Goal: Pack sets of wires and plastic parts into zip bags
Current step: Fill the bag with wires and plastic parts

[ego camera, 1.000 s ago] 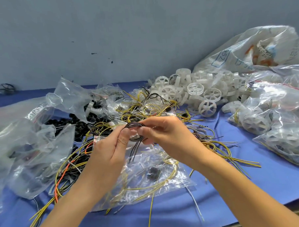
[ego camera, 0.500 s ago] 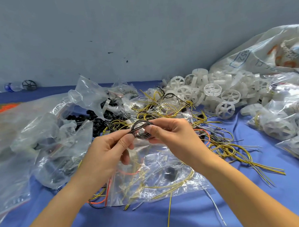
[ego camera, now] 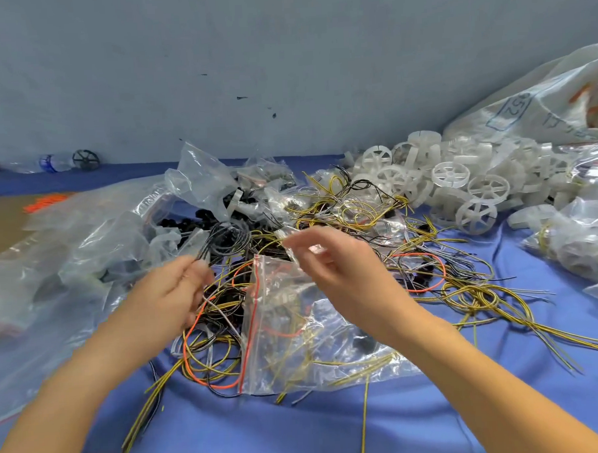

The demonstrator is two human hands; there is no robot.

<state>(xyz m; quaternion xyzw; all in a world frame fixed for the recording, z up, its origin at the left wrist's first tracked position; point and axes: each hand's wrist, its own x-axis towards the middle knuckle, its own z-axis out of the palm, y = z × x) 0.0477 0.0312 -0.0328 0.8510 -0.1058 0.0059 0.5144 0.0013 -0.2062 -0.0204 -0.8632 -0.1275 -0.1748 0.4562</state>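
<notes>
One small coil of black wire (ego camera: 230, 239) is pinched by its tails in the left hand (ego camera: 177, 293), held above the zip bag (ego camera: 295, 329) on the blue surface (ego camera: 419, 419). The right hand (ego camera: 341, 276) hovers beside it, grip spread, fingers loose.

Table (ego camera: 436, 422) covered by blue cloth. Centre: tangle of yellow, black and orange wires (ego camera: 355, 217), with a clear zip bag (ego camera: 295, 329) lying over its near part. Far right: heap of white plastic wheels (ego camera: 453, 175); large printed sack (ego camera: 539, 109) behind it. Right edge: filled clear bags (ego camera: 579, 241). Left: crumpled clear bags (ego camera: 86, 256) over small black parts (ego camera: 181, 224). Far left: one black wheel (ego camera: 86, 160).
</notes>
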